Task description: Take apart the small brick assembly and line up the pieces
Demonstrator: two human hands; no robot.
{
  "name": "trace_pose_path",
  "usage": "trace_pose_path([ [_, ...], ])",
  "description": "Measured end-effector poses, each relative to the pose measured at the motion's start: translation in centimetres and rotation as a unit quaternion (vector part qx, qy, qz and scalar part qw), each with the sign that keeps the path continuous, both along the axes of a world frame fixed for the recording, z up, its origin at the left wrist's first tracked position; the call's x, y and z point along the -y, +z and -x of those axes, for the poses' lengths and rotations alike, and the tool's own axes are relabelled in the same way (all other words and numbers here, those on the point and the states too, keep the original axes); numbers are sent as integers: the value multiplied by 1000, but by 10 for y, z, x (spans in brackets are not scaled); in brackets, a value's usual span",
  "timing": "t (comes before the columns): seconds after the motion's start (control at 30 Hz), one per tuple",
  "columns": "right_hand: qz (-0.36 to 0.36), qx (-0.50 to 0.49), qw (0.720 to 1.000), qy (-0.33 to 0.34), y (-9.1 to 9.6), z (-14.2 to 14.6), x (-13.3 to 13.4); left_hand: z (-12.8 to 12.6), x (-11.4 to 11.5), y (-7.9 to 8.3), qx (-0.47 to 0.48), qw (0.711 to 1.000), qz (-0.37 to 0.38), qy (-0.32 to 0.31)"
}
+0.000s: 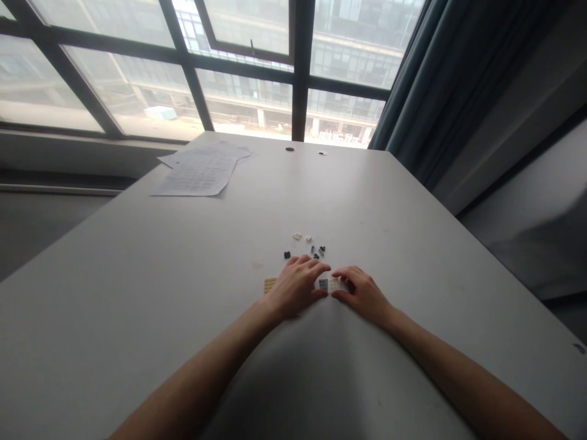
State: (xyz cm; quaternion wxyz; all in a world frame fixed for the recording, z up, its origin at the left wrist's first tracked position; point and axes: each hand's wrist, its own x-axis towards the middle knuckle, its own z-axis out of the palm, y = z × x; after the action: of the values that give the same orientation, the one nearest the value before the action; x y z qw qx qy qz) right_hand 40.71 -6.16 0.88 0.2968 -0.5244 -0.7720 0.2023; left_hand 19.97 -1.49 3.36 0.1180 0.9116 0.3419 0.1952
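Observation:
My left hand (300, 285) rests on the table with its fingers curved and the thumb apart from them. Just beyond its fingertips lies a small grey rectangular piece (323, 285) with rows of marks. Against that piece's right side is a pale, whitish piece (334, 285), between the thumb and fingers of my right hand (363, 292). That hand is also curved, with a gap between index finger and thumb; no firm grip shows. A yellow piece with rows of marks (269, 285) sticks out from behind my left hand, partly covered by it.
Beyond my hands are a black block (287, 255), several small black and grey parts (321, 250), and small white parts (297, 236). Printed sheets of paper (197, 174) lie at the far left of the white table (389, 214). Windows and a dark curtain (426, 91) stand behind.

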Motion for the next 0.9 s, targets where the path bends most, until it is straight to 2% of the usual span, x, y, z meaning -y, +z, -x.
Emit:
trace_pose_path([
  [0.1, 8, -13, 1000, -6, -2, -2, 0, 17, -5, 7, 30, 999, -18, 27],
  [0.23, 18, -16, 1000, -8, -2, -2, 0, 52, -12, 12, 68, 993, -38, 93],
  [0.43, 17, -1, 1000, 8, 1, 0, -1, 97, -16, -6, 91, 980, -45, 169],
  [0.57, 18, 2, 1000, 13, 1, -1, 0, 105, -17, -17, 95, 977, -28, 189],
  [0.7, 22, -5, 1000, 11, 1, -2, -3, 105, -17, -19, 102, 975, -26, 197],
  [0.9, -3, -12, 999, -41, 6, 2, -31, 106, -15, -21, 122, 971, -5, 208],
])
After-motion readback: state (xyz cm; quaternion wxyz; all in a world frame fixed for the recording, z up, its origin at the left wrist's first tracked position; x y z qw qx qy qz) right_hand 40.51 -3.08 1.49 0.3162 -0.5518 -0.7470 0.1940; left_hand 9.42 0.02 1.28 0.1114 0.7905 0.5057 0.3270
